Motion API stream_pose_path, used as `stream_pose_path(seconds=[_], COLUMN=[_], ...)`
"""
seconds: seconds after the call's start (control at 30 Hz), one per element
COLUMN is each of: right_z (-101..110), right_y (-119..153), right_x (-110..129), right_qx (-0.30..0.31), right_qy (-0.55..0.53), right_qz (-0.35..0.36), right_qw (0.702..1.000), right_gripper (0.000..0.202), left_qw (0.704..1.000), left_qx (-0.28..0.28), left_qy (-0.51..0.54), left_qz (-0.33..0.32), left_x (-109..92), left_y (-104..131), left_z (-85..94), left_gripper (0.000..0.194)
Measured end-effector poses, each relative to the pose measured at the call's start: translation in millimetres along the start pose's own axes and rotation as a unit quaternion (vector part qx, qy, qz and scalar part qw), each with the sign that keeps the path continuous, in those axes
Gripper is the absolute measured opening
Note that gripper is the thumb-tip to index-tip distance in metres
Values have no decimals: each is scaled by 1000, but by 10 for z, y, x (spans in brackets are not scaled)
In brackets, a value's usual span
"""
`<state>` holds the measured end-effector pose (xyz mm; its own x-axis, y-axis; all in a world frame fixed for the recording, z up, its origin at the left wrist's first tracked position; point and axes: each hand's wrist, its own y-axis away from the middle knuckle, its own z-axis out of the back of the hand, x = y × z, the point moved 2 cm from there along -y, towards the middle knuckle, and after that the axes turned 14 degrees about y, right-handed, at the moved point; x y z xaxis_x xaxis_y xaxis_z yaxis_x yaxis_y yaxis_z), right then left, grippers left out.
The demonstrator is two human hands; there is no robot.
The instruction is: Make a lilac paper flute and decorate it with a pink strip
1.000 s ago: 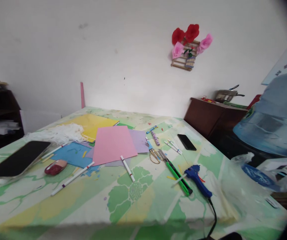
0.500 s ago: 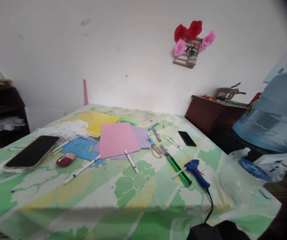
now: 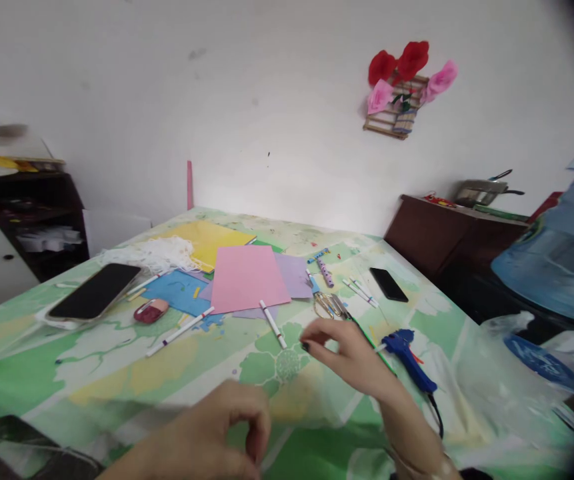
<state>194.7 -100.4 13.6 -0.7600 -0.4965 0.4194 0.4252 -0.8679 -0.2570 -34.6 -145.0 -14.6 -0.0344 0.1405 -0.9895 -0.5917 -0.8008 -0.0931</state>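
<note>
My left hand [image 3: 217, 430] hovers low over the near side of the table, its fingers loosely bent with a gap to the thumb and nothing seen in it. Further forward, my right hand [image 3: 347, 353] also appears to hold nothing, thumb and forefinger apart along most of their length. Just beyond its fingertips lies a white marker [image 3: 273, 325], with a sheet of pink paper [image 3: 249, 277] behind it. Partly covered by the right hand is a green utility knife [image 3: 364, 330]. Gold-handled scissors [image 3: 324, 305] lie past that hand, and a blue glue gun [image 3: 409, 360] rests to its right.
On the left are a large phone [image 3: 94, 291], a red oval object [image 3: 151, 311], another marker [image 3: 181, 331] and white string [image 3: 167, 252]. Blue paper [image 3: 169, 290] and yellow paper [image 3: 211, 237] lie behind. A black phone [image 3: 388, 284] and plastic bag [image 3: 491, 373] are right.
Both my hands have come into view from the near edge, the right reaching further over the table. The scene has shifted rightward in the picture; the table items look unmoved.
</note>
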Motion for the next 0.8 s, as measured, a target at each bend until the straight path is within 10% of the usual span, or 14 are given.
stream_pose_path(seconds=[0.27, 0.43, 0.8], right_z=[-898, -928, -895], right_y=[-838, -741, -733], right_x=[-138, -269, -525], right_qx=[15, 2, -51], right_qy=[139, 171, 146], right_qz=[-110, -142, -174], right_qw=[984, 975, 973], right_gripper=[12, 7, 21], left_qw=[982, 931, 923], left_qx=[-164, -247, -255], left_qy=[-72, -242, -262], left_qz=[-66, -118, -123], left_x=[246, 404, 717], left_y=[-906, -1245, -1351], left_z=[602, 971, 892], left_gripper=[6, 10, 10])
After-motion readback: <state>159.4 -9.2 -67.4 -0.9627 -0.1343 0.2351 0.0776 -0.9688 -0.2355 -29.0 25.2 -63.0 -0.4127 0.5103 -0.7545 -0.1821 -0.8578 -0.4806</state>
